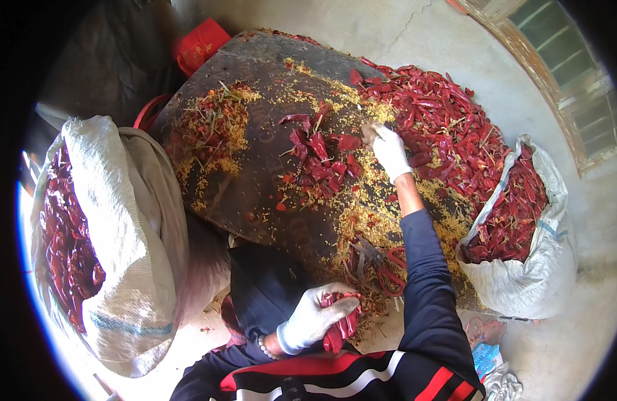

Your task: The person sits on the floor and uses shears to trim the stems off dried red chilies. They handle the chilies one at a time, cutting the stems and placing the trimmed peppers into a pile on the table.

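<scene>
My left hand (318,313), in a white knit glove, grips a bunch of dried red chili peppers (341,328) close to my body. Over the dark board stretches my right hand (387,150), gloved too, with soiled fingertips; its fingers look curled, and whether they hold anything is hidden. A small heap of dried red chilies (321,155) lies to the left of that hand. The large chili pile (438,115) rises beyond it to the right. Below my right forearm rest scissors with red handles (391,273), partly among yellow seeds (361,225).
A white woven sack of chilies (133,220) stands at the left, another sack (544,280) at the right. Stems, scraps and seeds form a pile (213,130) on the board's left. A red bag (203,45) sits behind the board (268,210). A wall runs along the back.
</scene>
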Action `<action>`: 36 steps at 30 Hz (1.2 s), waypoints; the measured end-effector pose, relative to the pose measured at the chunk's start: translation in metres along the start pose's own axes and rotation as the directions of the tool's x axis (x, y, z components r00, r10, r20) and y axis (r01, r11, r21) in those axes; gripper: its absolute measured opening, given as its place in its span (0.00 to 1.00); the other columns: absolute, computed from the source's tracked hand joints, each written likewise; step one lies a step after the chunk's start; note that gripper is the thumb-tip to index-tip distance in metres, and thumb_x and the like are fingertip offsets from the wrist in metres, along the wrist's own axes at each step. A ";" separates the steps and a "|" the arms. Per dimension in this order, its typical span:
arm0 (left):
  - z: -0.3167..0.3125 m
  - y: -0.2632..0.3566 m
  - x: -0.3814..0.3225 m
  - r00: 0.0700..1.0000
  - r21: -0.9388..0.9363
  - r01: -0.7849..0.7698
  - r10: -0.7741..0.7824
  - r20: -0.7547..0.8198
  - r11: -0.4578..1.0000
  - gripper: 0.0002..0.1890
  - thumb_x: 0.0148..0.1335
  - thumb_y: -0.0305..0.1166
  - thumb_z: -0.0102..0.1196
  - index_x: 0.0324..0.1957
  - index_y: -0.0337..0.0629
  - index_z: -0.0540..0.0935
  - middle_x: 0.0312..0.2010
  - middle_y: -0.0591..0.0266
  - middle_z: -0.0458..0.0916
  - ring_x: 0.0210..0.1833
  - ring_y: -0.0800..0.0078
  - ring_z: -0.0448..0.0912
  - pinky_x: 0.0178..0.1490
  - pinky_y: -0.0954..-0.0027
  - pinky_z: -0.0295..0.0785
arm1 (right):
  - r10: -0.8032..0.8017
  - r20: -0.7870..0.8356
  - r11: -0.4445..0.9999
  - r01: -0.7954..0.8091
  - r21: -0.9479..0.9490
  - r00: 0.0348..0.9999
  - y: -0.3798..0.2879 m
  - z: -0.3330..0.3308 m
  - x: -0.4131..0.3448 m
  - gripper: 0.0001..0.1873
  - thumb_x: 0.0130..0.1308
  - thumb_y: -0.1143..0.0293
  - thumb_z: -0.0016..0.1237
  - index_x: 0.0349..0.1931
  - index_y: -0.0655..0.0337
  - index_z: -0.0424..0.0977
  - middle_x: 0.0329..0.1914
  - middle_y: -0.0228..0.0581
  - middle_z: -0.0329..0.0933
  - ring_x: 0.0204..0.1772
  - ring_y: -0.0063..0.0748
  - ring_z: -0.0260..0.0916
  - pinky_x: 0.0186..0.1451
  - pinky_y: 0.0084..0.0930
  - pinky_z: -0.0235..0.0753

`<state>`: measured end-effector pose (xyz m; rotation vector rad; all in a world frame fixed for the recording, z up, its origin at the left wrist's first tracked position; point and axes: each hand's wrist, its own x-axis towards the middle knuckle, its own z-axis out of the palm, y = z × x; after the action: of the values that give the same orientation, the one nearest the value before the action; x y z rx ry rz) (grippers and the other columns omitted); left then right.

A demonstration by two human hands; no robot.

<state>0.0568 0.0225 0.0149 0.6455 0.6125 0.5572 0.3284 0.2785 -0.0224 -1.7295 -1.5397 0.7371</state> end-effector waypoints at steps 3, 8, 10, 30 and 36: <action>0.005 -0.005 -0.002 0.998 -0.128 -0.069 0.070 0.002 0.989 0.10 0.66 0.24 0.54 0.48 0.30 0.78 0.38 0.56 0.84 0.39 0.72 0.82 0.46 0.70 0.78 | -0.156 -0.045 0.981 0.149 -0.127 0.987 0.008 0.008 -0.007 0.11 0.62 0.70 0.55 0.45 0.61 0.81 0.47 0.45 0.82 0.48 0.39 0.80 0.54 0.30 0.76; 0.010 -0.009 -0.002 0.995 -0.119 -0.061 0.069 0.067 0.991 0.11 0.68 0.24 0.53 0.50 0.31 0.78 0.40 0.57 0.84 0.42 0.76 0.82 0.48 0.75 0.76 | -0.235 0.033 0.664 0.185 -0.724 0.971 0.013 0.036 0.012 0.18 0.60 0.65 0.58 0.51 0.55 0.77 0.62 0.46 0.71 0.66 0.48 0.65 0.65 0.41 0.70; 0.009 -0.009 -0.001 0.993 -0.054 -0.110 0.112 0.036 0.993 0.10 0.67 0.25 0.55 0.48 0.32 0.79 0.39 0.59 0.84 0.42 0.77 0.81 0.47 0.75 0.76 | -0.212 0.104 0.649 0.219 -0.728 0.972 0.013 0.039 0.017 0.20 0.59 0.63 0.60 0.50 0.58 0.77 0.56 0.46 0.75 0.61 0.44 0.70 0.64 0.37 0.69; -0.005 -0.029 -0.005 0.845 0.173 -0.489 0.513 -0.151 0.855 0.25 0.66 0.39 0.59 0.58 0.32 0.73 0.41 0.66 0.80 0.40 0.82 0.76 0.47 0.77 0.74 | -0.611 0.011 0.753 0.585 -0.302 0.792 -0.093 0.034 -0.310 0.10 0.61 0.73 0.54 0.42 0.65 0.76 0.44 0.49 0.75 0.48 0.52 0.74 0.48 0.39 0.78; -0.005 -0.029 -0.019 0.875 0.369 -0.374 0.455 -0.163 0.851 0.16 0.61 0.28 0.61 0.50 0.33 0.79 0.37 0.68 0.81 0.39 0.82 0.76 0.46 0.77 0.73 | -0.584 -0.039 0.811 0.583 -0.036 0.811 -0.103 0.011 -0.319 0.12 0.64 0.64 0.56 0.36 0.65 0.75 0.37 0.44 0.79 0.39 0.47 0.76 0.43 0.35 0.76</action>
<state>0.0483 -0.0069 -0.0015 1.0501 0.8139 0.9678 0.2158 -0.0307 0.0425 -1.1583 -1.9114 0.3520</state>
